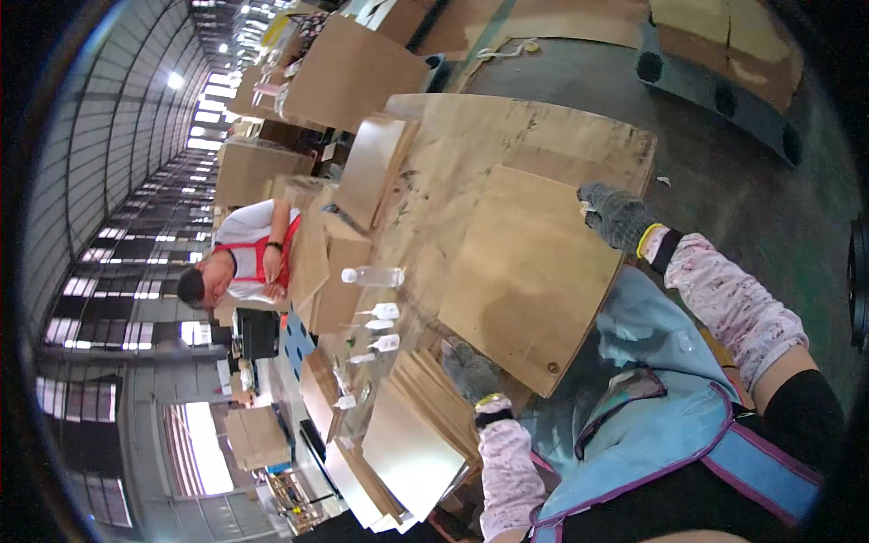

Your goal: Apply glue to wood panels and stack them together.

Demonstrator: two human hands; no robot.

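Two gloved hands grip one flat cardboard sheet [529, 276] that lies tilted over the desk [507, 127]. The right hand [618, 217], in a grey knit glove, is closed on the sheet's far right corner. The left hand [469, 371], gloved the same way, holds the sheet's near left edge, its fingers curled under it as far as can be seen. The hands are well apart, at opposite ends of the sheet. Both forearms wear pale patterned sleeves, and a light blue apron [652, 398] with purple trim shows below the sheet.

Just left of the left hand stands a leaning stack of cardboard sheets [425, 425], fanned out edge on. Beyond it on the desk lies a clear plastic bottle [373, 276] on its side, and near it several small white glue bottles [382, 328]. More cardboard panels [376, 167] stand further up the desk, which is itself covered in worn brown board.

On the far left side of the desk another person [240, 258] in a white shirt and red apron leans over folded boxes [330, 262]. Large cartons [348, 72] are piled behind. Grey concrete floor [724, 190] lies to the right.
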